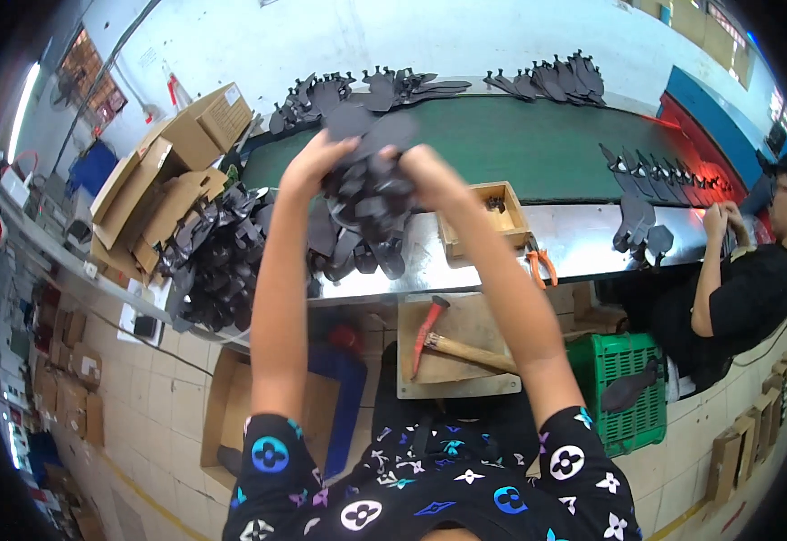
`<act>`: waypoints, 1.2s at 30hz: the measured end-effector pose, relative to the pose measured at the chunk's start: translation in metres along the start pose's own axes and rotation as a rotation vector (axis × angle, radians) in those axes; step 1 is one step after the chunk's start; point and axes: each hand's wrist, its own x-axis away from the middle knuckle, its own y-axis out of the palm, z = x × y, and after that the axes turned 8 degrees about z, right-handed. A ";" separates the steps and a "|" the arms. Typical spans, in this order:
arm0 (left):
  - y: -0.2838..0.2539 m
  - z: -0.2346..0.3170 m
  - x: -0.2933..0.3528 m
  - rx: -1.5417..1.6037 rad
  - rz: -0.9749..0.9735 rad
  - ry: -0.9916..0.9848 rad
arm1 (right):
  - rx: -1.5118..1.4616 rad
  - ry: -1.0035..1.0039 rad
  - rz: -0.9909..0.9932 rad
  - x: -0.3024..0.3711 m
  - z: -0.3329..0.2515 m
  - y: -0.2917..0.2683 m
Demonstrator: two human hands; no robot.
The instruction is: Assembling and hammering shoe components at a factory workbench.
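Up over the near edge of the green conveyor belt, my left hand and my right hand hold a bundle of black sandals between them. Flat soles stick out at its top, and the lower part is a dark, blurred tangle. Both hands are closed on the bundle's sides, and some fingers are hidden behind it. Just below, more black sandals lie on the metal ledge. To the left is a large heap of black sandals.
A wooden box with small dark parts and orange-handled pliers sit to the right. A hammer rests on a board in front of me. Cardboard boxes stand left. A co-worker works at the right, beside a green crate.
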 end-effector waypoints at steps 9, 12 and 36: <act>-0.121 -0.193 0.049 -1.682 0.113 -0.146 | 0.847 -0.481 0.173 0.000 0.131 0.056; -0.125 -0.148 0.070 -1.586 0.134 -0.301 | 0.806 -0.808 0.174 0.039 0.049 -0.044; 0.061 -0.051 0.213 -0.980 0.412 0.367 | 0.565 -0.475 0.778 0.060 -0.018 -0.222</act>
